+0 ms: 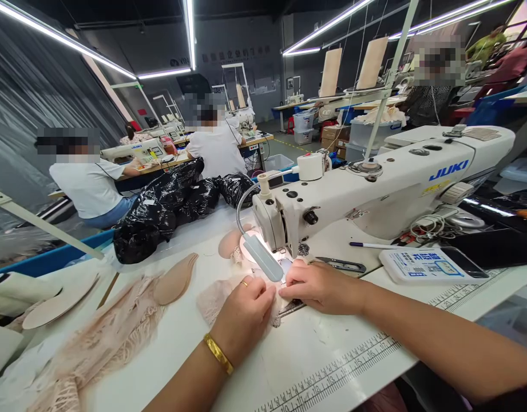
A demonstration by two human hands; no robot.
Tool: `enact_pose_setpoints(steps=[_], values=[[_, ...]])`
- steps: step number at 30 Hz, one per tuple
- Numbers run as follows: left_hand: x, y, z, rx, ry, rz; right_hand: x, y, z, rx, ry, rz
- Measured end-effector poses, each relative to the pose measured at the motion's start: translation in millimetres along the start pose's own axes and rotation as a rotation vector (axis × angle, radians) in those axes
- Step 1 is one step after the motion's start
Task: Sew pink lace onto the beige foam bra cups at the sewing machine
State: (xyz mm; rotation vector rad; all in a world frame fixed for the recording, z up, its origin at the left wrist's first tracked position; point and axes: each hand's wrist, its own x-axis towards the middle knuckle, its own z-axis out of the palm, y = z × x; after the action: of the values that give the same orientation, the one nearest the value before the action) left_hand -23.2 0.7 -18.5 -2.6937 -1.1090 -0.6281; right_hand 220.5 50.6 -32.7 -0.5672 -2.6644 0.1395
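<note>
My left hand (246, 306), with a ring and a gold bangle, has its fingers closed on a beige piece of lace fabric (212, 298) in front of the sewing machine's needle area. My right hand (323, 286) is close beside it, fingers bent and pinched at the fabric's edge under the machine head; its fingertips partly hide what they hold. The white sewing machine (387, 171) stands over both hands. A small grey lamp (263, 257) on a bendy neck covers part of the stitching spot. Behind it lies a beige foam cup (229, 245).
Stacked beige cups (176, 280) and a long lace strip (113, 320) lie to the left. Black plastic bags (160, 200) bulge beyond the table. On the right are a phone (435, 266), a pen (375, 245) and small scissors (343, 265). A printed ruler (332, 375) lines the front edge.
</note>
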Motion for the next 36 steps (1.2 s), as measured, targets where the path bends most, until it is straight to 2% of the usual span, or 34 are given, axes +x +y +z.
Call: enact_pose_setpoints(steps=[7, 20, 25, 36], values=[[2.9, -0.2, 1.7, 0.009, 0.038, 0.006, -0.2, -0.7, 0.8, -0.005, 0.010, 0.026], [4.6, -0.6, 2.4, 0.004, 0.040, -0.012, 0.7, 0.1, 0.0, 0.033, 0.020, 0.043], [5.9, -2.1, 1.0, -0.043, 0.041, 0.028, -0.2, 0.8, 3.4, 0.027, 0.010, 0.104], [5.8, -12.0, 10.4, -0.130, 0.047, 0.013, 1.9, -0.5, 8.0, 0.008, 0.034, 0.127]])
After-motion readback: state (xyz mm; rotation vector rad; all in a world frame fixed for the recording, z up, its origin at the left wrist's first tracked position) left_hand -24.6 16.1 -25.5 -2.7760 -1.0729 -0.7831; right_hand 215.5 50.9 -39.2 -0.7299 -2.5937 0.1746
